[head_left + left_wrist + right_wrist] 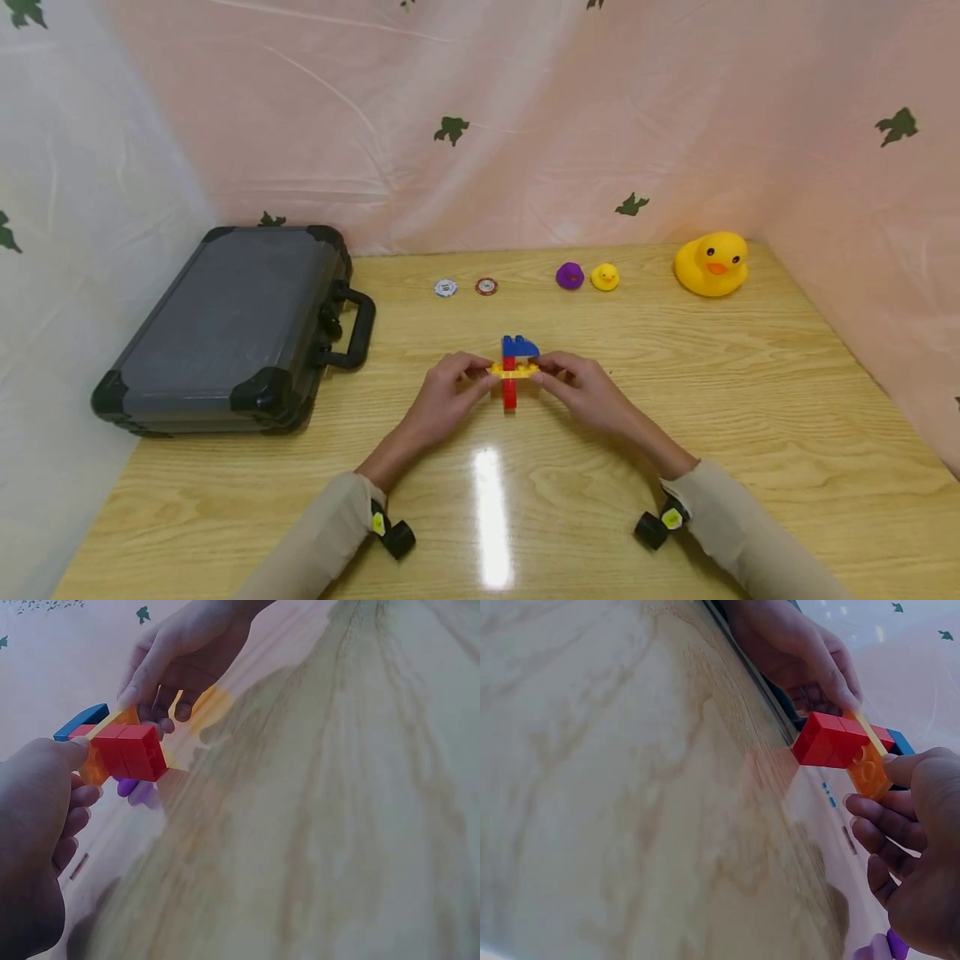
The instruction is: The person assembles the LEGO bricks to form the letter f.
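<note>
A small model of toy building bricks is held between both hands at the middle of the table. Its red bricks (510, 395) form a column, crossed by a yellow brick plate (515, 372), and a blue brick (519, 346) with one rounded side sits at the far end. My left hand (441, 397) pinches the left end of the yellow plate between thumb and fingers. At the opposite end, the right hand (591, 393) pinches the same plate. In the right wrist view the plate's orange-yellow underside (868, 772) shows beside the red bricks (829, 740).
A grey hard case (225, 321) with a black handle (363, 331) lies at the left. Along the back are two poker chips (446, 287), a small purple duck (570, 276), a small yellow duck (605, 277) and a large yellow duck (711, 265). Pale cloth walls (525, 183) surround the table.
</note>
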Motion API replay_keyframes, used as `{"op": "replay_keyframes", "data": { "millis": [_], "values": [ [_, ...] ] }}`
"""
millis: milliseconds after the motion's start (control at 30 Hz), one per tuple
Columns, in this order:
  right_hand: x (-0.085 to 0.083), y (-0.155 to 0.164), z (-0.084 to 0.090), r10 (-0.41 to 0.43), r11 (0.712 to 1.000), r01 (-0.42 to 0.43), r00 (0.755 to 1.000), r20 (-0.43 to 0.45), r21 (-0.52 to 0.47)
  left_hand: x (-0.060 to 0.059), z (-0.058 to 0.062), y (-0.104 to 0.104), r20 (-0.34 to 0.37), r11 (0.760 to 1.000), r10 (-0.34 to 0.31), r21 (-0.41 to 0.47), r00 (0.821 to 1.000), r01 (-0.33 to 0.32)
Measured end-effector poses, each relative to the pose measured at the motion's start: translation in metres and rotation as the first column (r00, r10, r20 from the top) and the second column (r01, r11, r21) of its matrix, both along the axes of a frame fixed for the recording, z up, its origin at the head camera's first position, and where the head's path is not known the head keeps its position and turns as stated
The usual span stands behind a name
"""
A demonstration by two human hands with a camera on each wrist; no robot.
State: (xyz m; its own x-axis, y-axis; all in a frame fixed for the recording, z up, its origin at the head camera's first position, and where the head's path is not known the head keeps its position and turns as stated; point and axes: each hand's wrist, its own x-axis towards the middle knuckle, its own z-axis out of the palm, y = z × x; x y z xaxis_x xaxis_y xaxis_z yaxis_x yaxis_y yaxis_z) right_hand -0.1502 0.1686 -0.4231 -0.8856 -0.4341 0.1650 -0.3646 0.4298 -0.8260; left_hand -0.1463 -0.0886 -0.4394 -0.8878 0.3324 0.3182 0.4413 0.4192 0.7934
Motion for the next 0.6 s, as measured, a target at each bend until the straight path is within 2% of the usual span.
{"op": "replay_keyframes", "data": {
  "millis": [167,600],
  "values": [
    [-0.0023,-0.0021,-0.0004,-0.018,1.000,0.018,1.000,0.025,0.012,-0.0030,-0.0019,0.0004,-0.007,1.000,0.013,-0.009,1.000,-0.013],
    [-0.0061,-0.0063,-0.0002,-0.031,0.999,0.029,0.997,0.066,0.029,-0.0041,-0.0016,0.0010,0.029,0.999,0.048,-0.012,0.998,-0.048]
  ]
}}
